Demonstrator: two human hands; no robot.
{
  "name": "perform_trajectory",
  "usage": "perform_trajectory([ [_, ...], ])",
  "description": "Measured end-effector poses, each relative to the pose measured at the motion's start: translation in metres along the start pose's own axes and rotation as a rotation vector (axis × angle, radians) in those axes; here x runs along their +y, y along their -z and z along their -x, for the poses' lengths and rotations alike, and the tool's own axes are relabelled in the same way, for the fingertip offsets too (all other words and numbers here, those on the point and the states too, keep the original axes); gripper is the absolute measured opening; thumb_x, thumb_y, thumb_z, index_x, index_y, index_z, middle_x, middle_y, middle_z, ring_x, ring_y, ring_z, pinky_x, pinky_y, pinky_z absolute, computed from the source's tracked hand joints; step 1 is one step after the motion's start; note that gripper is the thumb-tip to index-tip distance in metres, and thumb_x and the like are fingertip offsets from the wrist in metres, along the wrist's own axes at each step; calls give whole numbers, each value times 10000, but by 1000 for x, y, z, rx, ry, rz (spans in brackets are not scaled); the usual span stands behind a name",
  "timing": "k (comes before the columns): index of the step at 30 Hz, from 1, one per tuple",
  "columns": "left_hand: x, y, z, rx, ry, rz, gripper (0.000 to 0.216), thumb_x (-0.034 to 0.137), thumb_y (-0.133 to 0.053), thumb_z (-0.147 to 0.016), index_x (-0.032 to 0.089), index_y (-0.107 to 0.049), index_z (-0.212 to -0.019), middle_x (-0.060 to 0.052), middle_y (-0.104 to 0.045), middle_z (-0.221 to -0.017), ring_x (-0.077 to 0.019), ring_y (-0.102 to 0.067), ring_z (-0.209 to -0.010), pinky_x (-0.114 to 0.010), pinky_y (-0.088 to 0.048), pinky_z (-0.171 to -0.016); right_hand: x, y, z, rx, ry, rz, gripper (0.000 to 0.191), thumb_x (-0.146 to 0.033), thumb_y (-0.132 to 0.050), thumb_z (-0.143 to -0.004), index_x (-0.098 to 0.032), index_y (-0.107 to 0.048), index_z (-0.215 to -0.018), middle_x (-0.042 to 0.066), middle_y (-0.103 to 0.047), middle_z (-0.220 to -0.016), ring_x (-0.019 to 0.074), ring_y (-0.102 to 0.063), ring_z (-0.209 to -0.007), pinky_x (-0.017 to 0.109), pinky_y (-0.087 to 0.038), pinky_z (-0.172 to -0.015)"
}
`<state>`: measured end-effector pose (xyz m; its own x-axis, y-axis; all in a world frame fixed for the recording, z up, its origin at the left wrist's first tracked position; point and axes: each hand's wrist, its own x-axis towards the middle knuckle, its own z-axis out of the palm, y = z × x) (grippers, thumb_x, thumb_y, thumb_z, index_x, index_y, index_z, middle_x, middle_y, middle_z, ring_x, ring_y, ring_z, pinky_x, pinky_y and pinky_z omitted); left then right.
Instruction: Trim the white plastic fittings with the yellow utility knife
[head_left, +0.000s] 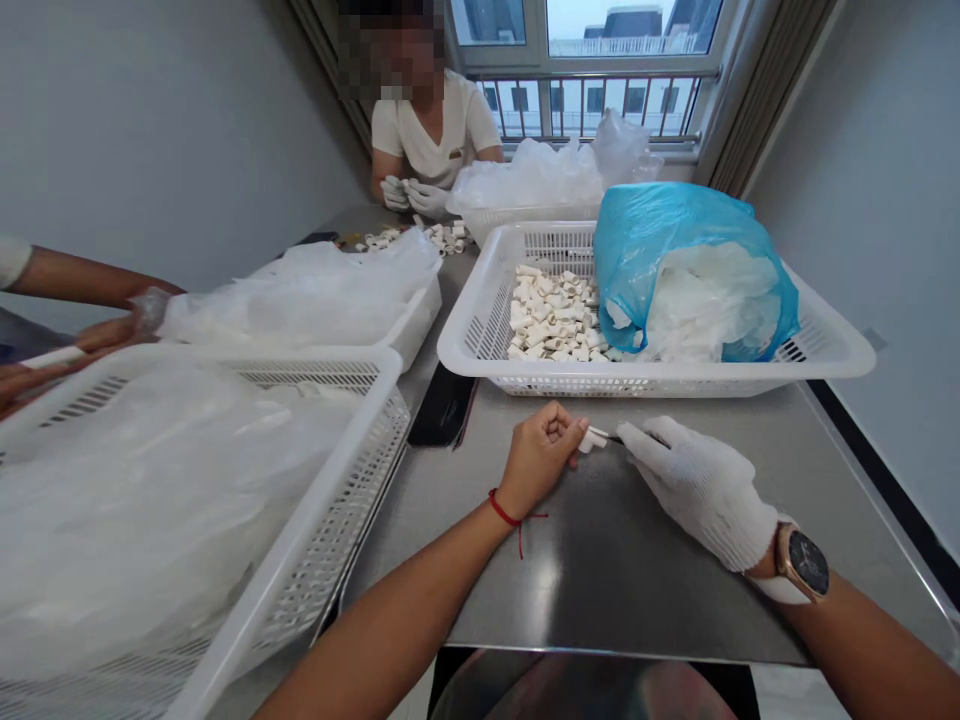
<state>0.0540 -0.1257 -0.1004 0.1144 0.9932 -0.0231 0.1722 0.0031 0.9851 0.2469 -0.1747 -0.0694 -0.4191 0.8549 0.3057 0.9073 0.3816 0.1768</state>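
My bare left hand, with a red string at the wrist, pinches a small white tube-shaped piece just above the metal table. My right hand, in a white knitted glove, is closed on a thin dark tool. The tool's tip points left and meets the white piece; what kind of tool it is I cannot make out. Just beyond my hands stands a white plastic basket. Many similar white pieces lie heaped in its left part.
A blue plastic bag sits in that basket's right side. A dark phone lies left of my hands. Another basket with clear plastic bags fills the left. A gloved co-worker sits across; another person's hand shows at left.
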Motion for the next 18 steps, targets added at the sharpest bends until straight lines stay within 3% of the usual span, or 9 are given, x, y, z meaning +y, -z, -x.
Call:
perform_trajectory([
  [8,-1,0,-4,-4,100,44,305,400,-629,-760,201,-452,-611,65,-528,-425,-89,-466,-334,-194,-355,-389,-6,-1,0,-98,57,-31,284,-205,-467,-944,-300,-597,-1178,-2,-644,-891,114,-534,-641,297,-218,-526],
  [18,-2,4,-8,30,185,243,376,466,-668,-739,179,-464,-607,49,-543,-453,-59,-440,-334,-188,-438,-392,-7,-1,-1,-170,76,-38,287,-212,-448,-944,-319,-592,-1169,3,-618,-867,106,-531,-613,293,-192,-491],
])
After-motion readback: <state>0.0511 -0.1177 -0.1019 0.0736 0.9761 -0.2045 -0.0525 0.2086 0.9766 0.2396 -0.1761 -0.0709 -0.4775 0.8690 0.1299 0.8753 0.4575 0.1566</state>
